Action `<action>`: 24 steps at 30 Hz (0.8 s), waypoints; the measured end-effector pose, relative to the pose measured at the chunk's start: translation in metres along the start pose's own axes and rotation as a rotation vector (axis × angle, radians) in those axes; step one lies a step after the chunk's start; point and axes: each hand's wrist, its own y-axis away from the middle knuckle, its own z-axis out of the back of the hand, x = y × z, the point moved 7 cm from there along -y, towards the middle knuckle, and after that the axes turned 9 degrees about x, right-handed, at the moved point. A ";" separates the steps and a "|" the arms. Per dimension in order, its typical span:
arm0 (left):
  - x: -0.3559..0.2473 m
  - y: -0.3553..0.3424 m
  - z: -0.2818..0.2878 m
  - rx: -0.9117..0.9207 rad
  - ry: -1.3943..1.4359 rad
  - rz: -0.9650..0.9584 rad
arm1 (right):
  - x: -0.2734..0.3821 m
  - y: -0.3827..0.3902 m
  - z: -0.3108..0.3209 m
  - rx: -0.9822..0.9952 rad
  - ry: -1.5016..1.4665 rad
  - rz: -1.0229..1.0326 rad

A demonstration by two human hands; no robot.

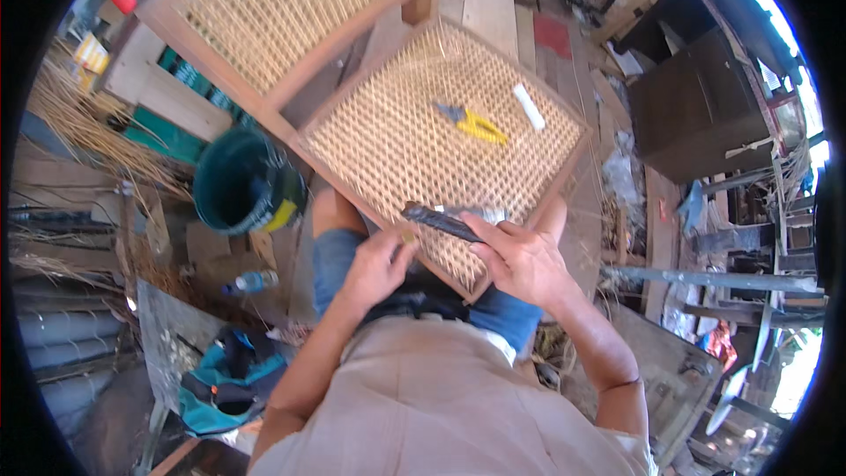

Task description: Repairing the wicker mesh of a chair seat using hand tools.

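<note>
A wooden chair with a woven cane seat [397, 115] and a cane back [273, 13] lies across my lap. My right hand [524, 260] grips a dark, black-wrapped tool [445, 222] over the near part of the seat; its exact kind does not show. My left hand [383, 264] is closed at the seat's near-left frame edge, with a small yellowish-brown bit at its fingertips that I cannot make out. On the cane lie pliers with yellow handles [481, 127] and a white stick-like piece [529, 107]. Something shiny lies partly hidden behind the dark tool.
A dark green bucket [231, 183] stands left of the chair, below bundled cane strands [110, 128]. A plastic bottle [256, 281] and a teal bag [231, 379] are at lower left. Wooden boards [491, 4] lie beyond the seat; a large dark cabinet [702, 110] stands at right.
</note>
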 end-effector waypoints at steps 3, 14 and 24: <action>-0.009 -0.015 0.013 0.097 0.183 -0.069 | -0.049 -0.029 0.000 -0.219 0.060 -0.046; 0.064 -0.109 0.016 -0.130 -0.468 0.006 | -0.130 -0.089 -0.051 -0.358 0.418 -0.119; 0.081 -0.114 -0.010 0.017 -0.663 0.201 | 0.010 -0.071 -0.125 -0.164 -0.927 0.064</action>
